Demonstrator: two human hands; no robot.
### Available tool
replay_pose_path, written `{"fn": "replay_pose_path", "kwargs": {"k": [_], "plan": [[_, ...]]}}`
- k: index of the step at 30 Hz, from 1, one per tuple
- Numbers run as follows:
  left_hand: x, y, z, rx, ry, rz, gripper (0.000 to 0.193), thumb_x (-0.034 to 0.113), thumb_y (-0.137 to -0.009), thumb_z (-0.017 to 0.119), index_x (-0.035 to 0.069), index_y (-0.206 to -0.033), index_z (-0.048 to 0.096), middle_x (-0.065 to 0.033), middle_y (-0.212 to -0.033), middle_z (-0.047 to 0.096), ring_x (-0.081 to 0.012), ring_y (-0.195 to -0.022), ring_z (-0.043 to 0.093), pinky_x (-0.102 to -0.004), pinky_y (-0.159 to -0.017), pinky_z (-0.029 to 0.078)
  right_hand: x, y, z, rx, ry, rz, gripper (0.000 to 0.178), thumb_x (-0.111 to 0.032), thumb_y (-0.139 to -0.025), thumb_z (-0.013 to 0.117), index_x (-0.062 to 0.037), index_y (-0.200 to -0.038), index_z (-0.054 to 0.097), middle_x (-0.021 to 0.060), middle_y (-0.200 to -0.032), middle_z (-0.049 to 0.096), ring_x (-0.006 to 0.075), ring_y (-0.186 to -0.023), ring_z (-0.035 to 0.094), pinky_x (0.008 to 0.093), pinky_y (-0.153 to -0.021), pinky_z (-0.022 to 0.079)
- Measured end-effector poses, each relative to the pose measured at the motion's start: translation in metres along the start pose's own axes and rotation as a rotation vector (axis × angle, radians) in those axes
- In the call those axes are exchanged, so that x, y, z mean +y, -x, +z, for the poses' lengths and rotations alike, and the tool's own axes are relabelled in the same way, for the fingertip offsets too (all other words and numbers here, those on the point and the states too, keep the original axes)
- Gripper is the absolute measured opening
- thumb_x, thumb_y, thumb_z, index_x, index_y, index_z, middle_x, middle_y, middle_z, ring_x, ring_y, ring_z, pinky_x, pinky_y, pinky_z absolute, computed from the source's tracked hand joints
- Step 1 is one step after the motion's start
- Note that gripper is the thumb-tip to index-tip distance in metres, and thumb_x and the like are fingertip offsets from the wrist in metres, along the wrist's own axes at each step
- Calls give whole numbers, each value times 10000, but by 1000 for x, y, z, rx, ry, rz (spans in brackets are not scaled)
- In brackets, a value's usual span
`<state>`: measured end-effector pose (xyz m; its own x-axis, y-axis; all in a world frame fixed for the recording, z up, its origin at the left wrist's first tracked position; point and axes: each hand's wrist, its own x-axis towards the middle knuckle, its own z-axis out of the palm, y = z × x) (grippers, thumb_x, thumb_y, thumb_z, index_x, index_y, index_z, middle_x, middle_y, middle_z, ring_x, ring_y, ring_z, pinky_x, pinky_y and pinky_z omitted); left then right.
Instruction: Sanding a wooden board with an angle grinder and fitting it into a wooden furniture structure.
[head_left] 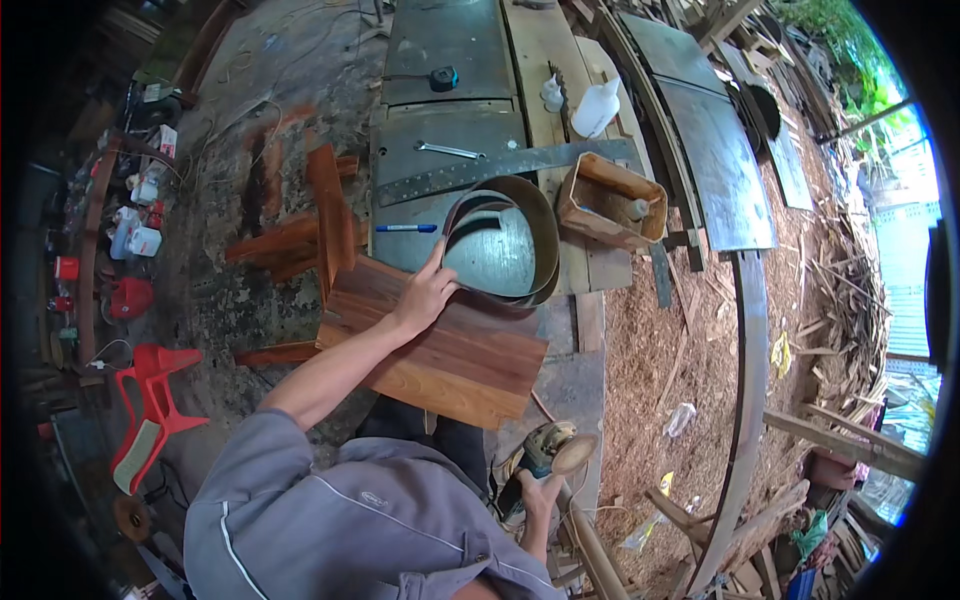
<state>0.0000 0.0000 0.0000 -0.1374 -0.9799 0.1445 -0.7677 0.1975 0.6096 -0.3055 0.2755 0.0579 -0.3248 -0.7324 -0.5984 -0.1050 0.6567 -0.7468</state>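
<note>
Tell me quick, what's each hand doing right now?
Left hand: open, resting on the wooden board.
Right hand: closed on the sander.

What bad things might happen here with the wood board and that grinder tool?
The wood board sticks out past the edge of the workbench, steadied only by the left hand, so it might tip or slide off. The right hand holds the grinder low beside the body; if it is spinning, the disc might catch clothing. The coiled metal band beside the left hand may have sharp edges.
</note>
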Motion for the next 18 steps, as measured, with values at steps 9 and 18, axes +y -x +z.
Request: {"fn": "replay_pose_path", "kwargs": {"k": [9, 18], "plan": [[-15, -62, -101, 382, 29, -27, 132, 40, -811, 764, 20, -887, 658, -276, -1468, 480, -369, -1206, 631, -364, -919, 565, 4, -33, -19, -1, 9, -29, 339, -13, -641, 659, 20, -979, 644, 60, -911, 652, 191, -817, 622, 310, -776, 503], [-104, -242, -103, 571, -19, -100, 190, 170, -793, 796, 13, -847, 703, -268, -1143, 664, -417, -968, 680, -433, -831, 532, -15, -6, 15, 51, 11, 19, 377, -47, -634, 728, 38, -989, 638, 61, -910, 655, 190, -774, 612, 320, -720, 509]]}}
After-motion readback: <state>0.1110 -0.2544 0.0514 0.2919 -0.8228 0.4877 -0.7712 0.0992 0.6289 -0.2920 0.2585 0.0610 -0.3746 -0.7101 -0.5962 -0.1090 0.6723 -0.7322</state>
